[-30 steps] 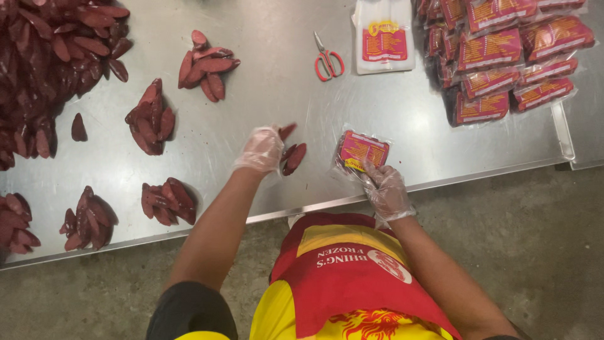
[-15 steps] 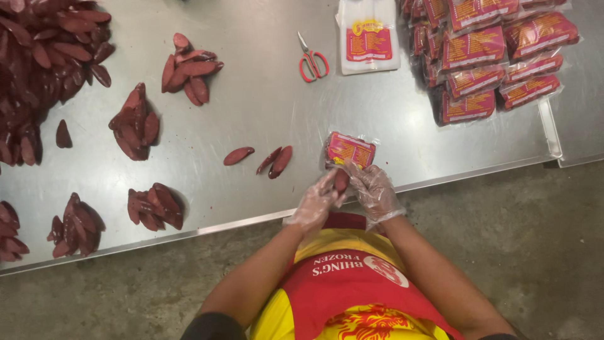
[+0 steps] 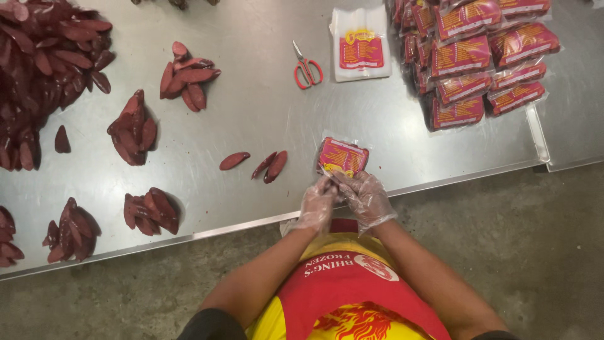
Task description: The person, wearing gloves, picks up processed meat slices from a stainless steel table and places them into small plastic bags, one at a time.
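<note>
Both hands wear clear plastic gloves and meet at the near edge of a steel table (image 3: 264, 119). My right hand (image 3: 365, 195) grips the open end of a small clear bag with a red and yellow label (image 3: 343, 156), partly filled with dark red sausages. My left hand (image 3: 318, 201) touches the same bag's near end. Three loose dark red sausages (image 3: 261, 164) lie on the table just left of the bag.
A large heap of sausages (image 3: 44, 69) fills the far left, with small piles (image 3: 185, 75), (image 3: 133, 129), (image 3: 150, 211), (image 3: 69, 230) spread about. Red-handled scissors (image 3: 307, 68) and a stack of empty labelled bags (image 3: 360, 43) lie beyond. Filled packs (image 3: 478, 56) are stacked far right.
My left hand left the loose sausages and came over to the bag's near end. Both hands now work at the bag together, a little nearer the table edge.
</note>
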